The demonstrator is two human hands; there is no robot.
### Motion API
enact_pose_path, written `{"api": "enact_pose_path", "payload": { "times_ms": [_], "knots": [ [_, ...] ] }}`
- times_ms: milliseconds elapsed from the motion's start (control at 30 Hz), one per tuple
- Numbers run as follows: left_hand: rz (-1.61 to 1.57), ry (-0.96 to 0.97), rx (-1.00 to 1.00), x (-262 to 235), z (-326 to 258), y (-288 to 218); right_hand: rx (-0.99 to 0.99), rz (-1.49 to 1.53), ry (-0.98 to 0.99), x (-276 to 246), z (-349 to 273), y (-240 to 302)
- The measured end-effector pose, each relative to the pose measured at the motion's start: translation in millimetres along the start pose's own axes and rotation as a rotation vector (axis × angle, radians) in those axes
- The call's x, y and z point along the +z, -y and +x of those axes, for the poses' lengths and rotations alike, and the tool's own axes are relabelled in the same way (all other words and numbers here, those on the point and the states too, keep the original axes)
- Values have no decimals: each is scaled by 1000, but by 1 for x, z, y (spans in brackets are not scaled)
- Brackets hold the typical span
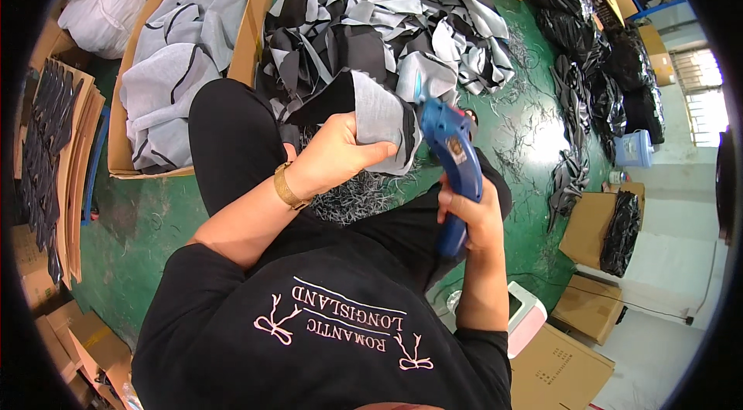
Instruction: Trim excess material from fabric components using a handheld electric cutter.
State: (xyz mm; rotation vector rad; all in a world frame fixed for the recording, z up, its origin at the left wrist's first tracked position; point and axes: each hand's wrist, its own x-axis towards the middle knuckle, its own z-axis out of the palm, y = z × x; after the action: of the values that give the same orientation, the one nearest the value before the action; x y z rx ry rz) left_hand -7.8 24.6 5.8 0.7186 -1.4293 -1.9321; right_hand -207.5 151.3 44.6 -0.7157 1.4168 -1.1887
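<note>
My left hand (334, 158) pinches a piece of grey and black fabric (379, 116), thumb on top, holding it up in front of my knees. A gold watch circles that wrist. Wrapped around the handle of a blue handheld electric cutter (458, 158) is my right hand (474, 213). The cutter's head points away from me, close by the fabric's right edge; whether the two touch I cannot tell. Just beyond lies a large heap of similar grey and black fabric pieces (364, 19).
To the left stands a cardboard box (251, 31) full of grey fabric pieces. Thin offcuts (356, 197) litter the green floor between my legs and to the right. Black plastic bags (569, 19), a light blue bucket (635, 148) and cartons (592, 228) line the right side.
</note>
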Motion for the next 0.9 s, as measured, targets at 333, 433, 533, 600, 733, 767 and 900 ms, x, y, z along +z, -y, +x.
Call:
{"api": "enact_pose_path", "payload": {
  "times_ms": [333, 433, 533, 600, 733, 767, 900],
  "knots": [
    [-467, 2, -124, 16, 2, 6, -155, -244, -70, 35, 35, 4],
    [-508, -7, -132, 11, 6, 3, -74, 108, 23, 21, 25, -1],
    [-497, -27, -92, 3, 11, 2, 15, 248, 163, -13, 13, -22],
    [-492, -29, -84, -3, 12, 0, 113, 286, 261, -26, 4, -31],
    [-500, -5, -103, -8, 14, -2, 229, 277, 303, -35, -10, -44],
    [-482, 1, -93, -8, 14, -2, 263, 258, 313, -36, -11, -46],
    [-415, 35, -73, -8, 13, -6, 279, 237, 330, -36, -13, -44]
  ]
}}
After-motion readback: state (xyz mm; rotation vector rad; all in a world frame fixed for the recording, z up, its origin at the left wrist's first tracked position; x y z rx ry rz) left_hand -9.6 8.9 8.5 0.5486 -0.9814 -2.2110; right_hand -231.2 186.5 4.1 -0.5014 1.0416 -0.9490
